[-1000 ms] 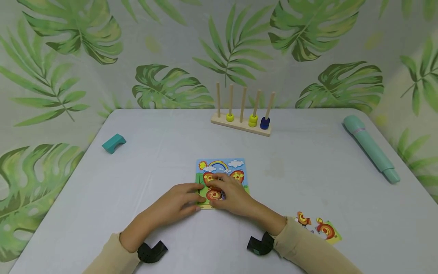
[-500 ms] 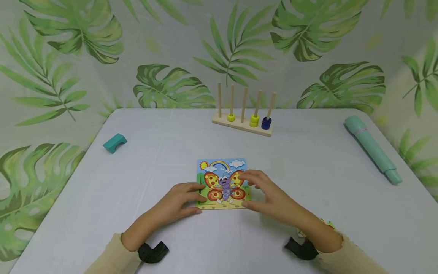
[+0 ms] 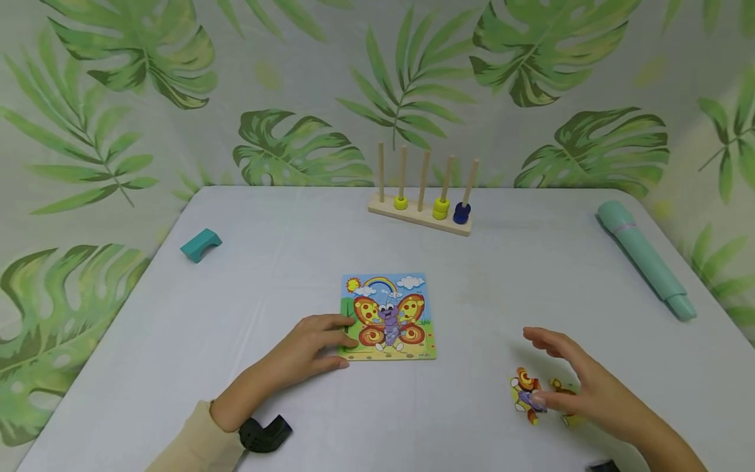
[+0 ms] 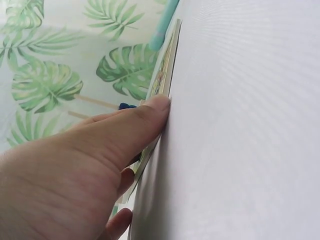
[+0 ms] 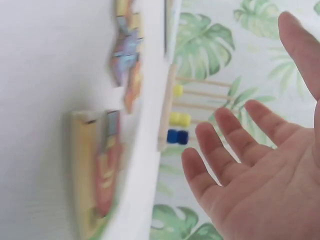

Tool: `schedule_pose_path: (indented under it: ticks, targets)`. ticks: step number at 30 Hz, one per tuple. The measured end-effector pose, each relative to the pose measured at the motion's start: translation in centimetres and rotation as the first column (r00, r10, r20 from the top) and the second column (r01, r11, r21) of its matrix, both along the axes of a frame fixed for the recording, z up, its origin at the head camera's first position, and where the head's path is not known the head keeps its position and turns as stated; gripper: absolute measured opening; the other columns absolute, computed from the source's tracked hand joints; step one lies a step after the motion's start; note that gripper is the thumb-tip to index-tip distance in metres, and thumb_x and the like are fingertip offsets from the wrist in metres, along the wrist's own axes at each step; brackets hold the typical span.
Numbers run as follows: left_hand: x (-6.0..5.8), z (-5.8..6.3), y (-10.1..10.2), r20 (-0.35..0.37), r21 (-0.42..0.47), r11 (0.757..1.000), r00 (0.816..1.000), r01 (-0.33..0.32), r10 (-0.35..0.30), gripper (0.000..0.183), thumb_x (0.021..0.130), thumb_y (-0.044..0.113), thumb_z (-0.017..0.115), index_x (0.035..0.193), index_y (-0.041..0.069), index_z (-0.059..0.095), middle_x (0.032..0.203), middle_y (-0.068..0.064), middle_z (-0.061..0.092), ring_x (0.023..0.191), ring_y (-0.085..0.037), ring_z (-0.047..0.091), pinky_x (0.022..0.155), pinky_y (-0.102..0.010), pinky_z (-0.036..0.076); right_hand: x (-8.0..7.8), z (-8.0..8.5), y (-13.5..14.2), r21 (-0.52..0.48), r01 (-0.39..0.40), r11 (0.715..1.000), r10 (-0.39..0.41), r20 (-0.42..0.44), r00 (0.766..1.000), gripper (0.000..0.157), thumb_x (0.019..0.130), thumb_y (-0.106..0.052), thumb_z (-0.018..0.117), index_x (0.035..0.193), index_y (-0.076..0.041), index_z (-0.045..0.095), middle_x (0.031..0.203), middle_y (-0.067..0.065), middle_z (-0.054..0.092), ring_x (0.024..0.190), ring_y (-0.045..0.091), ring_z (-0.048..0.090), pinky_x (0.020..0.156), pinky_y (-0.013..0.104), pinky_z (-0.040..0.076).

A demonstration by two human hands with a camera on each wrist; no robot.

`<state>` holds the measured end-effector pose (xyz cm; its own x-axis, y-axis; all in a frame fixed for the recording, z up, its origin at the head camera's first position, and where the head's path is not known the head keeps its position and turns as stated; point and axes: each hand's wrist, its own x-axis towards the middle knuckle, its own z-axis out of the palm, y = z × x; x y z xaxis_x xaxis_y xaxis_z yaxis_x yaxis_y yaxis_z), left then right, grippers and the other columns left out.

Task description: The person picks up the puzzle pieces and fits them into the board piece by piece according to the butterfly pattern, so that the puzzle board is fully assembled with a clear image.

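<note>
A square butterfly jigsaw puzzle board (image 3: 388,318) lies flat on the table, its butterfly picture facing up. My left hand (image 3: 309,344) rests at the board's left side: fingertips lie over the left edge, with the thumb by the lower left corner. Seen from the left wrist, that thumb (image 4: 135,122) lies along the edge of the board (image 4: 167,70). Out to the right, my right hand (image 3: 596,387) hovers with fingers spread and nothing in them. Beneath it are loose puzzle pieces (image 3: 525,387) with orange, yellow and purple print, partly covered by the hand in the head view.
A wooden peg stand (image 3: 420,213) with yellow and dark blue beads stands at the back. A teal arched block (image 3: 201,245) lies at the far left. Along the right side lies a mint-green microphone-shaped object (image 3: 643,259). A leaf-patterned cloth (image 3: 295,151) hangs behind the table.
My right hand has left the puzzle board and moved right, over the loose pieces, uncovering the butterfly picture. The left hand has stayed at the board's left edge.
</note>
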<state>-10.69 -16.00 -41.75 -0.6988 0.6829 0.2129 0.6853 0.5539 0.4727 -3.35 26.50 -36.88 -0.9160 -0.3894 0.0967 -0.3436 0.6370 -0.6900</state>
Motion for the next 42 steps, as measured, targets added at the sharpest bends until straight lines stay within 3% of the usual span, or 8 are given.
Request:
schedule_pose_path:
  ticks: [6,12,18,22,28,35,42]
  targets:
    - [0.0,0.0,0.0,0.008,-0.004,1.000,1.000,-0.001,0.001,0.027,0.079,0.035,0.067,0.105,0.025,0.066,0.129,0.001,0.047,0.121,-0.022,0.038,0.098,-0.044,0.027,0.5,-2.3,1.1,-0.028,-0.041,0.999,0.042,0.015,0.999,0.086,0.068,-0.021,0.078,0.139,-0.014,0.030,0.131,0.003,0.040,0.112,0.000,0.035,0.087,0.008,0.026]
    - [0.0,0.0,0.0,0.005,-0.007,1.000,1.000,-0.002,0.002,0.027,0.080,0.036,0.066,0.105,0.026,0.066,0.130,0.001,0.047,0.121,-0.021,0.038,0.098,-0.043,0.027,0.5,-3.2,1.5,-0.019,-0.121,0.992,0.122,0.061,0.991,0.084,0.072,-0.027,0.075,0.140,-0.016,0.028,0.136,0.003,0.037,0.120,-0.011,0.020,0.089,0.004,0.015]
    - [0.1,0.0,0.0,0.019,-0.010,1.000,1.000,-0.007,0.007,0.027,0.080,0.035,0.067,0.105,0.025,0.066,0.130,0.001,0.047,0.121,-0.021,0.038,0.098,-0.044,0.027,0.5,-3.4,1.7,0.166,-0.112,0.980,0.115,-0.007,0.993,0.076,0.072,-0.037,0.072,0.137,-0.020,0.036,0.132,-0.007,0.038,0.112,-0.006,0.027,0.083,0.016,0.031]
    - [0.1,0.1,0.0,0.030,-0.008,1.000,0.999,-0.011,0.011,0.027,0.079,0.034,0.067,0.105,0.025,0.066,0.130,0.001,0.047,0.121,-0.021,0.038,0.098,-0.044,0.027,0.3,-3.5,1.9,0.199,-0.132,0.971,0.138,-0.019,0.990,0.070,0.074,-0.037,0.071,0.135,-0.019,0.040,0.126,-0.008,0.041,0.103,-0.002,0.031,0.073,0.024,0.040]
    - [0.1,0.0,0.0,0.030,-0.009,1.000,0.999,-0.014,0.014,0.028,0.080,0.036,0.066,0.105,0.025,0.066,0.130,0.001,0.046,0.122,-0.021,0.037,0.099,-0.044,0.026,-0.1,-3.5,2.1,0.211,-0.186,0.960,0.205,-0.071,0.976,0.062,0.075,-0.033,0.071,0.130,-0.019,0.047,0.117,-0.009,0.044,0.098,0.001,0.033,0.068,0.024,0.038]
    - [0.1,0.1,0.0,0.026,-0.006,1.000,1.000,-0.010,0.010,0.028,0.080,0.035,0.067,0.105,0.024,0.066,0.130,0.001,0.047,0.122,-0.021,0.037,0.099,-0.043,0.026,0.1,-3.2,2.0,0.219,-0.156,0.963,0.178,-0.081,0.981,0.063,0.071,-0.037,0.072,0.128,-0.023,0.049,0.109,-0.017,0.048,0.087,0.000,0.041,0.071,0.023,0.019]
    - [0.1,0.1,0.0,0.029,-0.007,1.000,0.999,-0.013,0.014,0.028,0.079,0.035,0.067,0.105,0.024,0.066,0.131,0.001,0.046,0.122,-0.021,0.037,0.099,-0.044,0.026,0.1,-3.3,1.9,0.210,-0.148,0.966,0.168,-0.080,0.983,0.062,0.071,-0.037,0.073,0.126,-0.023,0.049,0.107,-0.017,0.050,0.090,0.001,0.041,0.072,0.022,0.026]
